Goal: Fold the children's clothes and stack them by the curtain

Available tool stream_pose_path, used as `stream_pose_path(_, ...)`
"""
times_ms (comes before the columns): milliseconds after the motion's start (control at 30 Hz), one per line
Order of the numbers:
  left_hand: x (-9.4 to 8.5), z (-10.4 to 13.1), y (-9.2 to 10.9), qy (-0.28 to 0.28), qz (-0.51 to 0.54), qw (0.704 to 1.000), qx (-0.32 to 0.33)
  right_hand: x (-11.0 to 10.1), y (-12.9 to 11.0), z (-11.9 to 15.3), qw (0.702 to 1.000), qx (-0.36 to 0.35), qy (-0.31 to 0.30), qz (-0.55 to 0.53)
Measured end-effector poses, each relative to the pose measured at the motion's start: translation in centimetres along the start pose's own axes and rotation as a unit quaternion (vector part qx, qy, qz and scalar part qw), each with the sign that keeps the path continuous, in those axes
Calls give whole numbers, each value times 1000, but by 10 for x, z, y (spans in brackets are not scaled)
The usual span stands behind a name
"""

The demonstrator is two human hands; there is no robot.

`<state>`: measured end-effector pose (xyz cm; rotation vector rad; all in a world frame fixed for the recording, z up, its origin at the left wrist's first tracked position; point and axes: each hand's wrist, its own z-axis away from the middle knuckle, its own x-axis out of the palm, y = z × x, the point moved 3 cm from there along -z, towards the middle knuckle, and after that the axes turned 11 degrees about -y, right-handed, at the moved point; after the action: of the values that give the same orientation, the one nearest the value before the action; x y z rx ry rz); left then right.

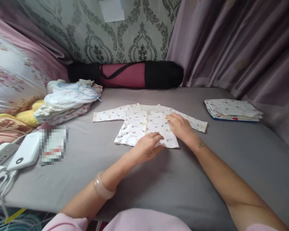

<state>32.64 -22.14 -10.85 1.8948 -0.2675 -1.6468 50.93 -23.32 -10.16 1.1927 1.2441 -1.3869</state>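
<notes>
Grey bed (207, 166), baby shirt (139, 123) spread flat, left hand (148, 147) and right hand (180, 126) pressed open on it

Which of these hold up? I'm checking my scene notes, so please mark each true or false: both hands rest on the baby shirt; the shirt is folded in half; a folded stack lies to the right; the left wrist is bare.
1. Both the left hand and the right hand rest on the baby shirt. True.
2. The shirt is folded in half. False: it lies flat, both sleeves spread out.
3. A folded stack lies to the right. True.
4. The left wrist is bare. False: it wears a bangle.
</notes>
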Motion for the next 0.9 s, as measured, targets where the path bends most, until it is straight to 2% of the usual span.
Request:
stream_pose_path(133,-24,29,-39,66,51,992,-96,9,-52,9,977,-102,-74,-174)
stream_pose_path(200,-29,39,-51,72,58,987,-129,17,-68,15,959,-133,-118,-221)
stream_pose_path(333,-25,45,-53,9,55,990,-133,26,-76,26,946,-164,-161,-228)
stream_pose_path(500,-21,46,-46,-26,25,996,-80,29,-71,27,939,-194,-145,-246)
stream_pose_path(567,-20,47,-47,-29,21,997,-70,32,-69,24,932,-185,-134,-282)
stream_pose_path(667,-17,47,-47,-27,-4,997,-74,37,-63,17,911,-113,-120,-377)
stream_pose_path(767,-14,46,-43,-24,-38,996,-81,41,-56,12,864,-27,-124,-488)
stream_pose_path(833,-13,44,-39,-27,-56,995,-77,42,-55,12,833,6,-136,-536)
stream_pose_path(900,-11,42,-35,-30,-77,994,-73,40,-55,12,821,17,-140,-553)
